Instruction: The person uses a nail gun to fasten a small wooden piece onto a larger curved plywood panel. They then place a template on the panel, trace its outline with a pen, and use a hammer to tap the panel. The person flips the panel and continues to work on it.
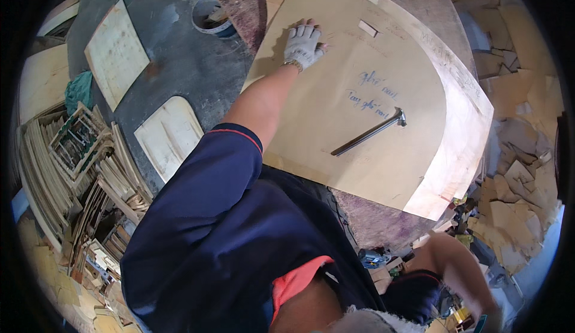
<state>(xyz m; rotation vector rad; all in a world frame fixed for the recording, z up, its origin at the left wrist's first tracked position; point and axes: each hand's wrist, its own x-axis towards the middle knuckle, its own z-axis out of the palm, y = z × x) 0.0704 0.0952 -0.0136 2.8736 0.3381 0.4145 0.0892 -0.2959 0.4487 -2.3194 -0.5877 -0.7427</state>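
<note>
My left hand (303, 44), in a pale knit glove with bare fingertips, lies spread on a large tan pattern sheet (323, 87). The sheet has a rounded outline, a small rectangular cutout and blue handwriting. It rests on a larger pale wood panel (458, 123). A hammer (370, 131) with a dark handle lies on the sheet, to the right of my left hand and apart from it. My right arm (452, 267) is bent at the lower right and slightly blurred. I cannot see its hand within the picture.
A bucket (214, 16) stands on the dark surface beyond my left arm, near two pale boards (117, 55) (170, 134). Stacked wood pieces (51, 171) fill the left side. Offcuts (518, 183) pile up on the right, and a blue power tool (372, 258) sits below the panel.
</note>
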